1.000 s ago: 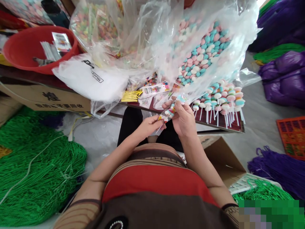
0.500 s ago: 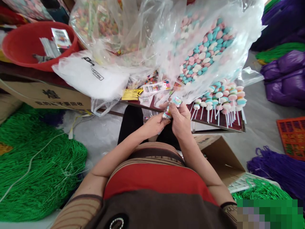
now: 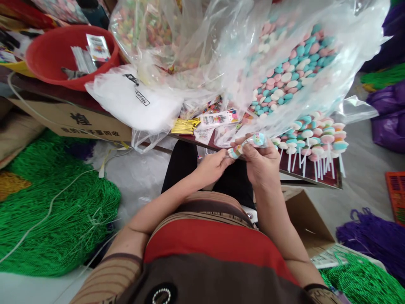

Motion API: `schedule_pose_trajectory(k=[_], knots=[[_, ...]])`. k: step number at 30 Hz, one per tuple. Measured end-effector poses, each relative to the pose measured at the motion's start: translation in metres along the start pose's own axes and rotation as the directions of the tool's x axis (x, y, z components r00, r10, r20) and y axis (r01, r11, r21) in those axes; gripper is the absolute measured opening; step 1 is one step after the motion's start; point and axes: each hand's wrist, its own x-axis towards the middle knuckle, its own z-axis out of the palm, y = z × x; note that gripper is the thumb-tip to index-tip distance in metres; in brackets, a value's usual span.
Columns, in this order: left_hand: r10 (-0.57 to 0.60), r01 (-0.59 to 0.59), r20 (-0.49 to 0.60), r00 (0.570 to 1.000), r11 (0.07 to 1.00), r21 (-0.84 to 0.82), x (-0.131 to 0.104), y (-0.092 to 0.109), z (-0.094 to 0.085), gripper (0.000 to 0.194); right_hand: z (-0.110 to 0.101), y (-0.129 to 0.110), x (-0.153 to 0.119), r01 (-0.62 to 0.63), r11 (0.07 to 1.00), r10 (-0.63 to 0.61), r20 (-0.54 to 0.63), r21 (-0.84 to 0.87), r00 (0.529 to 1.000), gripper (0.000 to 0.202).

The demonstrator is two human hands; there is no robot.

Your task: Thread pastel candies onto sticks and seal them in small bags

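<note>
Between my hands lies a marshmallow lollipop [image 3: 236, 151], its pastel pieces inside a clear printed wrapper. My left hand [image 3: 212, 168] pinches the left end of the wrapped candy. My right hand [image 3: 263, 164] grips it at the right, thumb on top, with a bluish printed part of the wrapper [image 3: 258, 139] sticking out above the fingers. The fingers cover whatever stick there is. Just right of my right hand, several marshmallow lollipops [image 3: 327, 138] lie on the table with white sticks over its edge. Gold twist ties [image 3: 184, 126] and printed wrappers [image 3: 219, 118] lie beyond my left hand.
A large clear bag of pink, white and blue candies [image 3: 286, 78] stands behind my hands, beside a bag of colourful candies [image 3: 152, 36]. A red basin [image 3: 41, 59] is at the left. Green cords [image 3: 60, 211] and an open carton [image 3: 311, 223] are on the floor.
The view has shifted, so the surroundings appear further right or left-tilted. My hands have turned the wrapped lollipop from steep to nearly level, and my right hand has drawn away from the left.
</note>
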Motion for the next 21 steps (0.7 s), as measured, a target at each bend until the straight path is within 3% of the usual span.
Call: schedule_pose_trajectory(k=[1, 2, 4, 6, 7, 8, 9, 11, 13, 15, 17, 19, 21], knots=[[0.024, -0.017, -0.088, 0.996, 0.997, 0.074, 0.001, 0.0, -0.003, 0.038, 0.002, 0.001, 0.001, 0.033, 0.999, -0.033, -0.026, -0.016, 0.999, 0.027], [0.036, -0.028, -0.1, 0.994, 0.996, 0.081, 0.001, 0.0, -0.006, 0.039, 0.002, 0.0, 0.002, 0.037, 0.999, -0.037, -0.008, -0.03, 0.999, 0.026], [0.032, -0.024, 0.089, 0.996, 0.996, -0.088, -0.004, 0.001, -0.011, 0.044, 0.0, -0.005, 0.005, -0.023, 0.999, 0.027, 0.125, -0.039, 0.992, 0.03], [0.047, 0.061, 0.34, 0.939, 0.953, -0.298, -0.011, 0.003, -0.013, 0.051, -0.003, -0.011, 0.007, -0.11, 0.993, 0.118, 0.281, -0.043, 0.952, 0.036], [0.057, 0.096, 0.397, 0.916, 0.93, -0.356, -0.014, 0.004, -0.013, 0.053, -0.002, -0.012, 0.008, -0.136, 0.99, 0.143, 0.317, -0.045, 0.938, 0.036], [0.058, 0.097, 0.386, 0.921, 0.924, -0.369, -0.016, 0.005, -0.014, 0.053, 0.0, -0.012, 0.009, -0.141, 0.989, 0.148, 0.316, -0.045, 0.937, 0.035], [0.052, 0.057, 0.311, 0.949, 0.941, -0.333, -0.016, 0.005, -0.015, 0.051, 0.005, -0.01, 0.01, -0.127, 0.991, 0.134, 0.282, -0.044, 0.95, 0.032], [0.07, -0.067, 0.025, 0.997, 0.991, -0.12, -0.014, 0.003, -0.018, 0.045, 0.019, 0.0, 0.013, -0.072, 0.997, 0.078, 0.168, -0.04, 0.983, 0.026], [0.159, -0.118, -0.264, 0.951, 0.98, 0.163, -0.01, -0.003, -0.026, 0.035, 0.034, 0.011, 0.019, -0.031, 0.998, 0.036, 0.098, -0.052, 0.995, 0.024], [0.229, -0.106, -0.414, 0.881, 0.949, 0.298, -0.006, -0.012, -0.036, 0.029, 0.046, 0.021, 0.029, -0.034, 0.995, 0.046, 0.128, -0.092, 0.991, 0.025], [0.195, -0.101, -0.469, 0.861, 0.971, 0.218, -0.004, -0.021, -0.048, 0.031, 0.052, 0.027, 0.045, -0.047, 0.982, 0.087, 0.221, -0.18, 0.971, 0.028], [0.102, -0.122, -0.502, 0.859, 0.993, -0.006, -0.002, -0.026, -0.061, 0.036, 0.055, 0.033, 0.065, 0.022, 0.937, 0.084, 0.285, -0.349, 0.955, 0.026], [0.035, -0.171, -0.537, 0.843, 0.964, -0.206, 0.003, -0.029, -0.073, 0.038, 0.059, 0.041, 0.085, 0.181, 0.776, 0.028, 0.319, -0.605, 0.947, 0.019]])
